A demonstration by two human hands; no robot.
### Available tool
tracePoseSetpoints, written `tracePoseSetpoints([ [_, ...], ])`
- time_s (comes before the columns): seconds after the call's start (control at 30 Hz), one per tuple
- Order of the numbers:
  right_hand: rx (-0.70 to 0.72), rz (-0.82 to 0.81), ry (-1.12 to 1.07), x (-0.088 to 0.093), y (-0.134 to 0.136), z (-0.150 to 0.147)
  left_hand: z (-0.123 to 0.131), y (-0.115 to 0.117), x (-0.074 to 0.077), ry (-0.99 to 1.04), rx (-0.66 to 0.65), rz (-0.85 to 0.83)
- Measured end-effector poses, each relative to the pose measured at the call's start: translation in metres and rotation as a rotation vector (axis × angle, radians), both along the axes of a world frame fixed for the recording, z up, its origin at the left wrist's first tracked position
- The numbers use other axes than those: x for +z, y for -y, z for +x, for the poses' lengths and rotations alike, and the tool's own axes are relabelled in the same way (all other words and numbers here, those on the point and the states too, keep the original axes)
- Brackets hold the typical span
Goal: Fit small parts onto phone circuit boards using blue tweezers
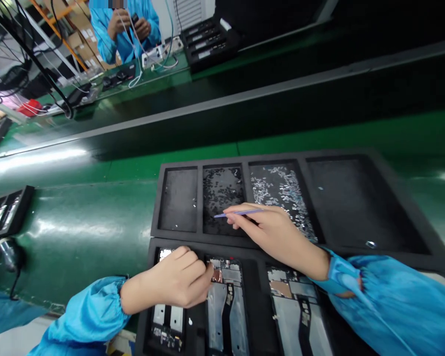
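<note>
My right hand (269,230) pinches a pair of purple tweezers (249,212), whose tip points left over the compartment of small black parts (222,190). Under and behind that hand is a compartment of small silvery parts (294,195). My left hand (181,277) is closed with its fingers curled, above the lower foam tray (254,291). Its fingertips are at the upper left edge of the middle opened phone (217,316); whatever they pinch is hidden. A second opened phone (176,316) is partly covered by this hand, and a third opened phone (285,306) lies on the right.
The black foam parts tray (200,198) has several compartments, with a few loose bits in the outer ones. Another black tray (7,212) and a dark corded device (11,254) are at the left. Across the green bench (92,217), a co-worker in blue (126,29) handles a small dark object.
</note>
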State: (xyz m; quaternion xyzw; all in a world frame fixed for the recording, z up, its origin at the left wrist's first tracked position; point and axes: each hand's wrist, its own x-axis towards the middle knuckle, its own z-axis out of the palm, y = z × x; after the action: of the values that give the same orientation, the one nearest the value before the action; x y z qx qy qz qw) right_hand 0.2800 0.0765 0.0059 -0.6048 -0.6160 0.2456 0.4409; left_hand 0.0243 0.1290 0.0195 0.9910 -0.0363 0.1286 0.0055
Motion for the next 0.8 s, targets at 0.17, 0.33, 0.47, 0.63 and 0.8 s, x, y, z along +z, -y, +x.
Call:
tracePoseSetpoints([
  [0.17, -0.083, 0.003, -0.092, 0.016, 0.009, 0.016, 0.005, 0.009, 0.018, -0.021, 0.054, -0.147],
  [0.33, -0.04, 0.026, -0.077, 0.041, 0.059, 0.054, 0.033, 0.024, 0.034, -0.095, 0.019, -0.224],
  [0.47, 0.056, -0.067, -0.011, 0.027, 0.098, 0.065, 0.066, 0.024, 0.028, -0.054, -0.044, -0.174],
  [0.63, 0.102, 0.011, 0.009, 0.004, 0.106, 0.061, 0.09, 0.015, 0.009, -0.05, -0.136, -0.123],
  [0.8, 0.149, 0.048, 0.067, 0.002, 0.103, 0.061, 0.092, 0.016, 0.003, -0.069, -0.127, -0.104],
])
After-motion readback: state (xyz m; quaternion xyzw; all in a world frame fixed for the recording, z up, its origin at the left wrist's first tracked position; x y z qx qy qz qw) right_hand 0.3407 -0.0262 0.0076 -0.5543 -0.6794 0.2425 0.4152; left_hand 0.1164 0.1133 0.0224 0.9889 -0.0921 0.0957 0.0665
